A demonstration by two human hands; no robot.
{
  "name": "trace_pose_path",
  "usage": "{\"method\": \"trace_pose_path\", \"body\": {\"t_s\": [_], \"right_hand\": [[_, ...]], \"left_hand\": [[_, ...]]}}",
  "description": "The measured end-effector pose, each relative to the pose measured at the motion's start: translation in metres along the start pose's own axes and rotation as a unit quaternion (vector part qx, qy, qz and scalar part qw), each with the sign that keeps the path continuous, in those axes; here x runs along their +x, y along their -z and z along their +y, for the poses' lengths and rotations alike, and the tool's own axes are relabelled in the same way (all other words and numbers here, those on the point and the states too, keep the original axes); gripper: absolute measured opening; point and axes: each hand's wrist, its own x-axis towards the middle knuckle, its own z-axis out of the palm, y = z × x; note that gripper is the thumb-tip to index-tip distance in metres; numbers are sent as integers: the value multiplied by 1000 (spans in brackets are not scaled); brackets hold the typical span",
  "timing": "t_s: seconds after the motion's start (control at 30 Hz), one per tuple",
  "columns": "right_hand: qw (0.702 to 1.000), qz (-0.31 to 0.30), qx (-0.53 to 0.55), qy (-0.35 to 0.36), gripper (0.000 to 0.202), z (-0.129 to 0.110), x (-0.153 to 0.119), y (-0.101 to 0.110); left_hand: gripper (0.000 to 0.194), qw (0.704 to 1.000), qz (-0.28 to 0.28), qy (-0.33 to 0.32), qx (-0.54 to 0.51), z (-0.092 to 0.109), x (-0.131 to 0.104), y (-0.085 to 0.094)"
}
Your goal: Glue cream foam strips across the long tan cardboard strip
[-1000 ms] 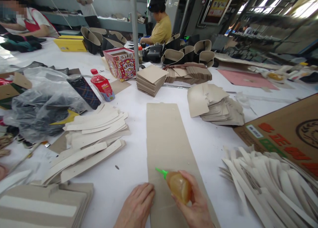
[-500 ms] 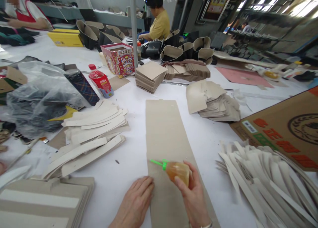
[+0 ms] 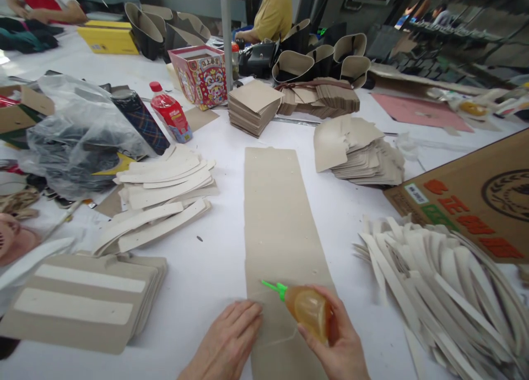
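The right hand [image 3: 336, 344] is gripping a small amber glue bottle [image 3: 309, 309] with its fingers curled around the body, and the green nozzle [image 3: 273, 285] is now pointing down and to the left at the near end of the long grey card panel [image 3: 279, 220], lower on the panel than it was half a second ago, when the tip was lying almost level and a little farther up. The left hand [image 3: 227, 344] is lying flat with its fingers spread and extended, holding nothing, its fingertips pressing on the panel's left edge just beside the nozzle, much as they were a second ago. The panel is lying lengthwise on the white table [image 3: 215, 281], running away from the person (its near end is passing under both hands, and a fold or flap line is showing there). I judge that the tip is being brought down to the card to lay glue near that edge, while the flat hand is keeping the panel from sliding. To the left, a pile of pale curved strips [image 3: 165, 198] is sitting well apart from the hands; to the right, a fan of white strips [image 3: 438, 292] is spreading near the panel's edge.
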Motion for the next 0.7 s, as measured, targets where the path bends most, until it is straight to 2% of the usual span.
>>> {"method": "trace_pose_path", "body": {"t_s": [0.17, 0.3, 0.5, 0.6, 0.67, 0.7], "right_hand": [[980, -15, -134, 146, 57, -4, 1, -9], [967, -8, -161, 197, 55, -12, 8, -12], [956, -20, -172, 235, 59, -17, -1, -2], [958, -21, -152, 243, 58, -15, -6, -5], [973, -10, -116, 199, 55, -14, -6, -14], [985, 2, -78, 151, 54, -14, -5, -19]], "left_hand": [[28, 1000, -18, -2, 22, 6, -7, -11], [28, 999, -32, 14, 35, 7, -11, -14], [28, 998, -36, 23, 35, 9, -11, -14], [30, 999, -34, 30, 24, 9, -14, -17], [32, 999, -30, 36, 13, 9, -16, -19], [32, 999, -28, 39, 8, 9, -17, -20]]}}
